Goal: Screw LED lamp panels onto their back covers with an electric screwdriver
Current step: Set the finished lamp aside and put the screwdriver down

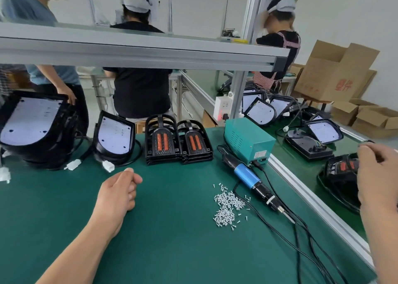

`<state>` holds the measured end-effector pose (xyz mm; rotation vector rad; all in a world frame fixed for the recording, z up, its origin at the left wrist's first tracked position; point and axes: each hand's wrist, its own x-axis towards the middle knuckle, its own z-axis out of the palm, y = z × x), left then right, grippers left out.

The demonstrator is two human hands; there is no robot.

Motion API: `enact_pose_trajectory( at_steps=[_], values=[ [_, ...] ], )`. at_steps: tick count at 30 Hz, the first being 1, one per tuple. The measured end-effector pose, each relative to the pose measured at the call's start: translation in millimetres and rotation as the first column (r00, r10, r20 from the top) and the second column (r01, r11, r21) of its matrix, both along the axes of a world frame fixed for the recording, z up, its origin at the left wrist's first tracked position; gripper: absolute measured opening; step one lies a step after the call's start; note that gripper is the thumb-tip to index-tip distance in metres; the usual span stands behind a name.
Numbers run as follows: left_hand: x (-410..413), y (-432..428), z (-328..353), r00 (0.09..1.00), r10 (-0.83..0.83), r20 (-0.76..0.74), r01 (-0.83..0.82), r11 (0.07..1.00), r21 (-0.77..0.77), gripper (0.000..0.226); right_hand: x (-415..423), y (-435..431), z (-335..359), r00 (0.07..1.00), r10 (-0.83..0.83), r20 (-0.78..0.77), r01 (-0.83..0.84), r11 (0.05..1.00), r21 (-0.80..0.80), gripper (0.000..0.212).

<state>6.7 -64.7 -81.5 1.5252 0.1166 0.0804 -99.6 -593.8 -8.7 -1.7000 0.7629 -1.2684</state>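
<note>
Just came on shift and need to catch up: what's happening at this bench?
No screwing is under way yet. The person's left hand rests loosely curled on the green mat, holding nothing. The right hand is out over a black lamp part on the neighbouring belt; whether it grips it is unclear. The electric screwdriver lies untouched beside a pile of screws, with two stacks of lamp panels behind.

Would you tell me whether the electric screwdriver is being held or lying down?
Lying down: the electric screwdriver rests on its side on the green mat beside the screws, with nothing gripping it.
</note>
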Motion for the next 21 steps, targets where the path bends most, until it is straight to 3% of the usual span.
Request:
enact_pose_trajectory(
  at_steps=[5, 8, 11, 17, 21],
  values=[
    [0, -2, 2, 1.000, 0.015, -0.027, -0.015, 1.000, -0.001, 0.035, 1, -12, -12, 0.993, 0.085, -0.079, -0.094, 0.989, -0.116, 0.028],
    [-2, -4, 4, 0.999, 0.021, -0.040, -0.021, 1.000, 0.000, 0.034, 7, 39, -1, 0.989, 0.075, -0.126, -0.096, 0.980, -0.172, 0.024],
    [-4, -4, 7, 0.998, 0.026, -0.055, -0.027, 1.000, -0.009, 0.033, 21, 100, 0, 0.960, 0.232, -0.159, -0.263, 0.941, -0.215, 0.021],
    [-6, 1, 14, 0.992, 0.062, -0.107, -0.075, 0.990, -0.121, 0.030, 58, 194, -16, 0.771, 0.553, -0.315, -0.626, 0.748, -0.220, 0.016],
    [-3, 9, 17, 0.978, 0.063, -0.199, -0.120, 0.948, -0.294, 0.024, 78, 254, -16, 0.644, 0.650, -0.403, -0.764, 0.573, -0.297, 0.022]
  ],
)
